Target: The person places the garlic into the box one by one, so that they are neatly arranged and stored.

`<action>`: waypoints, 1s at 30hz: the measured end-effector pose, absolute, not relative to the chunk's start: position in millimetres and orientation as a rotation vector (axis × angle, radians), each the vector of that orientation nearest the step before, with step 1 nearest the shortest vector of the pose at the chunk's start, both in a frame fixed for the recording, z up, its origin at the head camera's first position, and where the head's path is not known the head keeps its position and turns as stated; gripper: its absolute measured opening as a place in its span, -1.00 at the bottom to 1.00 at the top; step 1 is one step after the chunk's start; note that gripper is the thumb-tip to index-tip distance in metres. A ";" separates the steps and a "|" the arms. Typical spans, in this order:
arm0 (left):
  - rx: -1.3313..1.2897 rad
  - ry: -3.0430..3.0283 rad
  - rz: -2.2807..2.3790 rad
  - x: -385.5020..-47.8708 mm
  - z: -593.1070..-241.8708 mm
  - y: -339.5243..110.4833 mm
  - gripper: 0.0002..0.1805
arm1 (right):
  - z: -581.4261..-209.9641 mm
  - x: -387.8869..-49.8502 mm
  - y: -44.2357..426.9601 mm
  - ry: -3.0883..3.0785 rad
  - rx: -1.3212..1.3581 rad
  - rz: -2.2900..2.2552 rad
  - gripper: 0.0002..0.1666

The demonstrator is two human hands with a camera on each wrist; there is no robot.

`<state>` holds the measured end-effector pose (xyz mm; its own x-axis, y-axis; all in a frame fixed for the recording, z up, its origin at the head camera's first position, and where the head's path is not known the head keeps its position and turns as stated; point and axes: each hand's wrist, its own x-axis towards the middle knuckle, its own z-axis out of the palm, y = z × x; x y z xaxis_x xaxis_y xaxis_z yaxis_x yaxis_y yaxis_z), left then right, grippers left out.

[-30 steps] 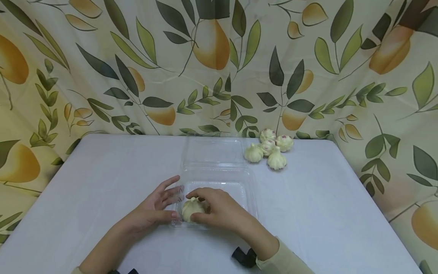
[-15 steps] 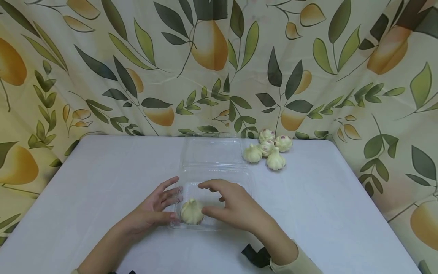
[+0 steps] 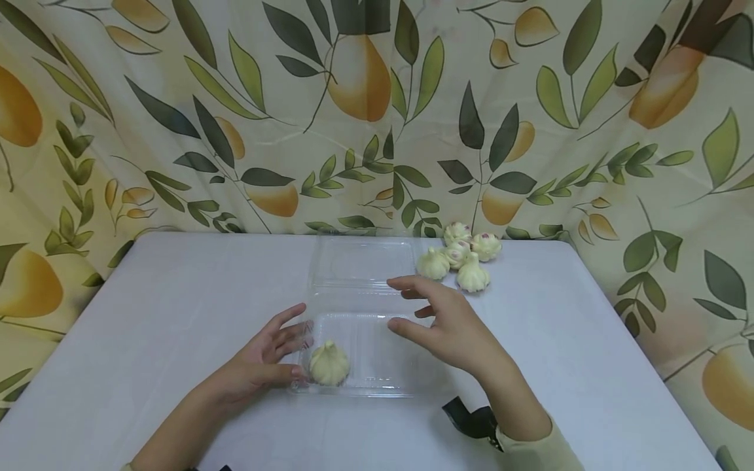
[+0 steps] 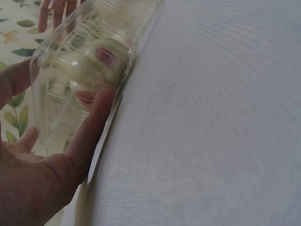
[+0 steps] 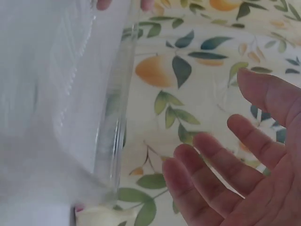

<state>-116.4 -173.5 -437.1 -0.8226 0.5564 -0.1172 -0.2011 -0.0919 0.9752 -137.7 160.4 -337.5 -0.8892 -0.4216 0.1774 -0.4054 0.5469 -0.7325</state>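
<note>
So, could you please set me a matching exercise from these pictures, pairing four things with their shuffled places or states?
1. Left hand
2. Single garlic bulb
3. Right hand
4. Five grouped bulbs

A. Raised, touching nothing
B. Touching the left side of the clear container
C. Near the far edge of the table
D. Inside the clear container

Pairs: 1-B; 2-D; 3-A; 4-C

The right hand [image 3: 444,324] has let go of the garlic bulb [image 3: 329,365], sweeping forward and right across the clear container [image 3: 383,350], fingers loose, now near the 5 other bulbs [image 3: 473,273]!
</note>
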 end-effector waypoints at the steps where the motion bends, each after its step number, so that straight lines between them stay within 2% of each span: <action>1: 0.385 1.681 1.962 -116.5 -437.1 -173.5 0.09 | -337.7 -139.3 163.1 2.749 -0.715 -1.305 -0.35; 19: 0.351 1.697 1.938 -116.9 -437.0 -173.4 0.09 | -346.7 -167.8 207.3 2.832 -0.361 -1.304 -0.38; 30: 0.341 1.693 1.941 -116.3 -436.8 -173.1 0.09 | -359.8 -182.7 230.2 2.836 -0.231 -1.308 -0.31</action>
<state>-116.3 -173.1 -436.8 -0.8238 0.5453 -0.1550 -0.2275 -0.0675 0.9714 -182.7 230.2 -359.8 -0.9890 -0.1380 0.0528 -0.1297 0.6401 -0.7573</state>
